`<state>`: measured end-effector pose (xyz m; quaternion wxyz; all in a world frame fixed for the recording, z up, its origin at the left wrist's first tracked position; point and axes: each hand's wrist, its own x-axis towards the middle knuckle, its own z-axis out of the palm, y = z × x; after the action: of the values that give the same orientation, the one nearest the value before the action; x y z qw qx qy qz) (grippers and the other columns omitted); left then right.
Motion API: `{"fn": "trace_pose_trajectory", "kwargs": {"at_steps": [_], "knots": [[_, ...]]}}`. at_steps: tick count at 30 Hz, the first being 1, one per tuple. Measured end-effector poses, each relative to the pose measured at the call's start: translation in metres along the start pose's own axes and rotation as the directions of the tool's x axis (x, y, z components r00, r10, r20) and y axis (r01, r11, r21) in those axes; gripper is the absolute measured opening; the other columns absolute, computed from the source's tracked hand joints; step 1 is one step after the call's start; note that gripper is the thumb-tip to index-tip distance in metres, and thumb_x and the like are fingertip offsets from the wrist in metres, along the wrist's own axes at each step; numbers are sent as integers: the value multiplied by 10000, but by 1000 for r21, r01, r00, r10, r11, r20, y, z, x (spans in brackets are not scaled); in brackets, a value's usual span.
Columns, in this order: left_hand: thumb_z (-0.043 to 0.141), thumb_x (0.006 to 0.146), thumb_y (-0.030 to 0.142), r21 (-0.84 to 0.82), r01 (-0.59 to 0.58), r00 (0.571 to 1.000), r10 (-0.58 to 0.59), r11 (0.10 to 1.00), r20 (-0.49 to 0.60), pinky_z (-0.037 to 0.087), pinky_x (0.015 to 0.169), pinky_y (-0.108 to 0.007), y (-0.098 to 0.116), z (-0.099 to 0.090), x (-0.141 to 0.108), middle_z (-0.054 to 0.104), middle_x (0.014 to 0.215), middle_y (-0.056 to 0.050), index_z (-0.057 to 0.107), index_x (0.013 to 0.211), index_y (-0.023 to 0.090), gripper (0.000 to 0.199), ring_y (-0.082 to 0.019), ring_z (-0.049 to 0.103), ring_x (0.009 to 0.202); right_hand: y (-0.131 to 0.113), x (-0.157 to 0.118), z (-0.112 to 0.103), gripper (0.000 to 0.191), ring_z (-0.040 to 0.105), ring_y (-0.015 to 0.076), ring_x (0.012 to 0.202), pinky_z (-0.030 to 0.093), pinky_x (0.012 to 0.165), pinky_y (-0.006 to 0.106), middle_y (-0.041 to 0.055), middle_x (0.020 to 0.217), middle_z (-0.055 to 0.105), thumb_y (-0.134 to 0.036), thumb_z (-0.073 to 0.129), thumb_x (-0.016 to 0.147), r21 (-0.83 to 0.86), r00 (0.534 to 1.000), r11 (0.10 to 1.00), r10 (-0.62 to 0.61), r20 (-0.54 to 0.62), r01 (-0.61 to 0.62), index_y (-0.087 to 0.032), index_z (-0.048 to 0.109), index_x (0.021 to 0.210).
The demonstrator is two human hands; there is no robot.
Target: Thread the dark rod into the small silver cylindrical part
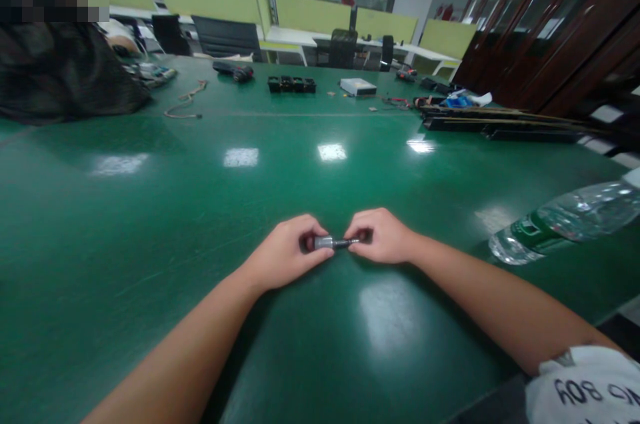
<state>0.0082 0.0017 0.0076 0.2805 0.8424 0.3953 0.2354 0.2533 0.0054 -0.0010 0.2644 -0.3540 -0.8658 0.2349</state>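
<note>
Near the middle of the head view, a small silver-and-black cylindrical piece lies level between my hands, just above or on the green table. My left hand is closed around its thicker silver end. From the other side, my right hand pinches the thin dark shaft between thumb and fingers. Both outer ends of the piece are hidden in my fingers, so its exact kind cannot be made out.
A clear plastic bottle lies on its side to the right. Farther back are a black connector-like block, a white box, a cable, a power tool and dark strips. A person in dark clothing is at the far left.
</note>
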Motion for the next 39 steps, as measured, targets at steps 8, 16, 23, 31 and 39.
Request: {"fn": "trace_pose_trajectory", "kwargs": {"at_steps": [8,16,23,31,39], "knots": [[693,834,372,0,0,1000,0,1000,-15,463,657,-270,2,-1,0,643,818,-17,673,901,185,200,-158,594,711,12,0,-22,91,593,109,651,462,621,215,15,748,672,-140,706,708,16,987,996,89,136,-92,-150,730,796],[693,836,369,-1,2,1000,-2,1000,-18,460,643,-270,3,-1,0,636,794,-13,669,889,184,194,-157,591,695,19,-2,-29,97,593,105,642,474,615,213,16,753,676,-163,722,710,79,980,986,136,143,-149,-145,739,804],[717,808,334,11,-15,999,16,1000,-35,448,639,-264,2,1,1,619,802,-5,663,896,185,181,-150,582,693,9,2,-10,162,626,125,706,483,660,230,47,820,713,-237,737,779,124,993,991,34,112,-48,-142,764,908],[695,826,359,11,-20,999,21,1000,-34,466,666,-272,3,-1,1,642,857,-24,680,964,189,219,-161,596,738,-5,4,13,150,659,147,794,481,724,247,50,890,744,-250,725,834,-27,1000,999,-22,-12,22,-185,767,963],[719,793,353,21,26,999,-25,999,-40,456,619,-262,3,2,1,635,789,-10,676,920,191,210,-155,596,681,-2,4,11,140,658,162,832,491,755,264,52,893,744,-246,710,851,-66,997,995,-75,-18,74,-184,760,966]]}}
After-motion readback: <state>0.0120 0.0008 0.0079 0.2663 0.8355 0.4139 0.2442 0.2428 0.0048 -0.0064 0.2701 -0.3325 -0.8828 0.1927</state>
